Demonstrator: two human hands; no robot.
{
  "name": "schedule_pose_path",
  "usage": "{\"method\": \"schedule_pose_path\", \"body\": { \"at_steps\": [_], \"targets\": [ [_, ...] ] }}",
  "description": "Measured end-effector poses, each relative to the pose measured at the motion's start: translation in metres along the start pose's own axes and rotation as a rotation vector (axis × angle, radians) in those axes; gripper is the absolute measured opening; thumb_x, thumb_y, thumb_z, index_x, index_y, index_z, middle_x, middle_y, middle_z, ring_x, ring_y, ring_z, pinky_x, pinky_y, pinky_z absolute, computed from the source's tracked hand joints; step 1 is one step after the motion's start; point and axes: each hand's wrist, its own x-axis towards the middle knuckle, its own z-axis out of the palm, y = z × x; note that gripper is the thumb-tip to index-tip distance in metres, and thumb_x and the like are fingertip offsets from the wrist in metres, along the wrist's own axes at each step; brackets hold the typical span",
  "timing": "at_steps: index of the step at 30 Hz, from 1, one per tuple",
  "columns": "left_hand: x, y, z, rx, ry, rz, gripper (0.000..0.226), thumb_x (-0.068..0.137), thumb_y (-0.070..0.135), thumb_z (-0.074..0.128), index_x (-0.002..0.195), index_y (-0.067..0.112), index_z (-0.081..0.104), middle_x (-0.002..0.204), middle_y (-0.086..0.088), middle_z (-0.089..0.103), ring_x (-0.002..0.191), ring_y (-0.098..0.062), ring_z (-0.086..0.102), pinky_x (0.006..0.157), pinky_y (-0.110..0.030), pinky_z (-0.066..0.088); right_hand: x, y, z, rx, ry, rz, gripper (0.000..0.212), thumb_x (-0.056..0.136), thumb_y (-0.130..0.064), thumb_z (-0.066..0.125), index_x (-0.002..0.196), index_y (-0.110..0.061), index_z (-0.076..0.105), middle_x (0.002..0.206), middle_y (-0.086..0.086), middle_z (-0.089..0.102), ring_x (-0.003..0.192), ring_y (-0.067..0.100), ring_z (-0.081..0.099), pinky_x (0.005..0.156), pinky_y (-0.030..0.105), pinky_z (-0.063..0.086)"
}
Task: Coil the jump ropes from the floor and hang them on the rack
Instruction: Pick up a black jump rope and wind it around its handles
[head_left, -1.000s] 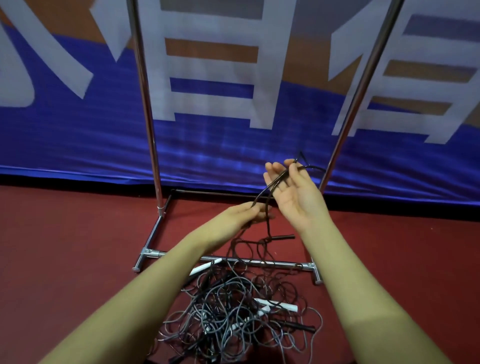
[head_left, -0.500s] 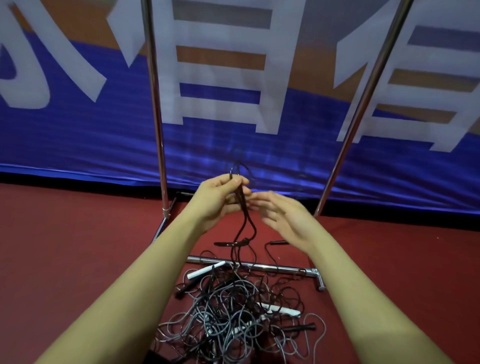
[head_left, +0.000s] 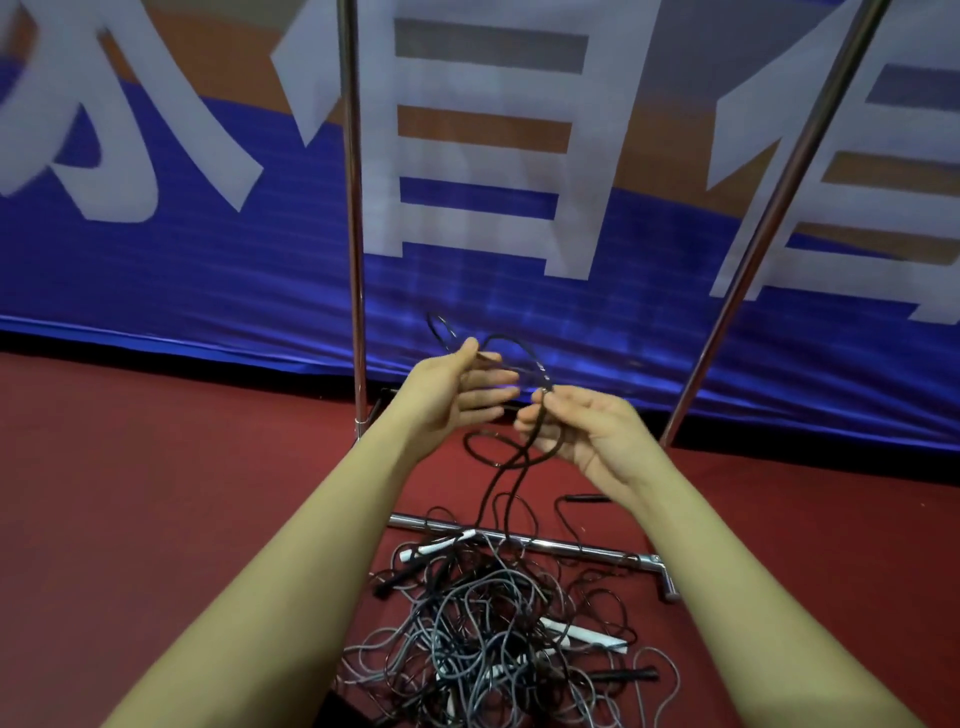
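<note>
My single head-worn camera looks forward and down, close over both forearms, toward the chrome tubular rack (head_left: 355, 218) and red floor (head_left: 156, 493).

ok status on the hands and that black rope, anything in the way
Left hand and right hand both pinch the black rope. Its tail runs down into the tangled pile. Rack bare where visible.

Your hands, left hand (head_left: 457, 400) and right hand (head_left: 587, 436), meet above the rope pile (head_left: 493, 639) on the floor (head_left: 156, 493); the rack (head_left: 356, 208) stands behind, before the banner (head_left: 571, 322).
</note>
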Motion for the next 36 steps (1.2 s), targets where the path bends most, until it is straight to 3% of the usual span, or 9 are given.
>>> {"method": "schedule_pose_path", "body": {
  "at_steps": [5,10,18,22,25,27,30,32,36],
  "targets": [
    [-0.010,-0.008,0.010,0.163,-0.160,0.108,0.015,0.095,0.017,0.052,0.101,0.010,0.065,0.095,-0.013,0.071,0.089,-0.022,0.066,0.082,-0.029,0.050,0.005,-0.006,-0.009,0.247,0.213,-0.089,0.015,0.094,-0.002,0.047,0.087,-0.002,0.060,0.067,0.007,0.071,0.063,0.017,0.070,0.064,0.027,0.059],
    [-0.019,-0.014,0.010,0.462,-0.217,0.297,0.014,0.084,-0.005,0.064,0.091,0.006,0.069,0.073,-0.009,0.066,0.066,-0.014,0.062,0.070,-0.021,0.051,0.005,-0.019,-0.014,0.400,0.279,-0.152,0.015,0.095,-0.003,0.047,0.086,-0.004,0.059,0.069,0.007,0.071,0.066,0.017,0.071,0.063,0.028,0.059],
    [-0.006,-0.032,0.001,0.583,0.056,0.272,0.022,0.086,-0.012,0.057,0.101,0.001,0.065,0.065,-0.007,0.058,0.050,-0.008,0.057,0.046,-0.021,0.050,0.000,-0.027,-0.011,0.522,0.293,-0.139,0.017,0.096,-0.005,0.047,0.086,-0.004,0.060,0.068,0.005,0.071,0.066,0.015,0.071,0.062,0.026,0.059],
    [-0.007,-0.040,-0.001,0.803,-0.030,0.289,0.030,0.086,-0.008,0.058,0.110,0.007,0.068,0.102,-0.002,0.066,0.083,-0.004,0.059,0.072,-0.003,0.043,-0.002,-0.030,-0.008,0.541,0.283,-0.146,0.017,0.097,-0.006,0.046,0.086,-0.003,0.060,0.069,0.005,0.071,0.067,0.014,0.071,0.061,0.026,0.058],
    [-0.014,-0.033,0.008,0.689,-0.188,0.214,0.036,0.091,-0.008,0.048,0.120,0.009,0.062,0.116,-0.003,0.066,0.095,0.001,0.059,0.082,-0.005,0.041,-0.001,-0.032,-0.009,0.570,0.298,-0.162,0.018,0.097,-0.005,0.046,0.086,-0.003,0.060,0.070,0.005,0.071,0.068,0.014,0.071,0.061,0.026,0.058],
    [-0.018,-0.031,0.013,0.583,-0.302,0.164,0.030,0.094,-0.001,0.048,0.120,0.006,0.060,0.110,-0.002,0.067,0.094,0.007,0.061,0.086,-0.006,0.042,0.000,-0.034,-0.010,0.600,0.316,-0.176,0.018,0.097,-0.004,0.045,0.086,-0.003,0.059,0.069,0.006,0.071,0.068,0.015,0.071,0.061,0.025,0.058],
    [-0.017,-0.038,0.017,0.667,-0.381,0.146,0.025,0.089,0.014,0.064,0.113,0.009,0.063,0.097,-0.003,0.066,0.093,-0.004,0.059,0.090,-0.017,0.044,0.002,-0.033,-0.012,0.645,0.336,-0.186,0.016,0.097,-0.004,0.046,0.086,-0.002,0.058,0.069,0.007,0.071,0.067,0.016,0.072,0.061,0.026,0.058],
    [-0.016,-0.041,0.019,0.700,-0.374,0.151,0.020,0.086,0.009,0.068,0.105,0.006,0.065,0.083,-0.003,0.064,0.081,-0.009,0.059,0.082,-0.023,0.047,0.003,-0.031,-0.011,0.663,0.345,-0.185,0.015,0.097,-0.003,0.047,0.086,-0.002,0.058,0.069,0.008,0.071,0.067,0.016,0.072,0.061,0.026,0.058],
    [-0.014,-0.039,0.020,0.603,-0.323,0.146,0.009,0.089,-0.001,0.060,0.088,0.007,0.065,0.067,0.001,0.070,0.063,-0.009,0.068,0.065,-0.018,0.052,0.007,-0.029,-0.015,0.687,0.359,-0.191,0.012,0.097,-0.005,0.048,0.090,-0.002,0.058,0.069,0.007,0.072,0.067,0.015,0.072,0.060,0.025,0.058]
  ]
}}
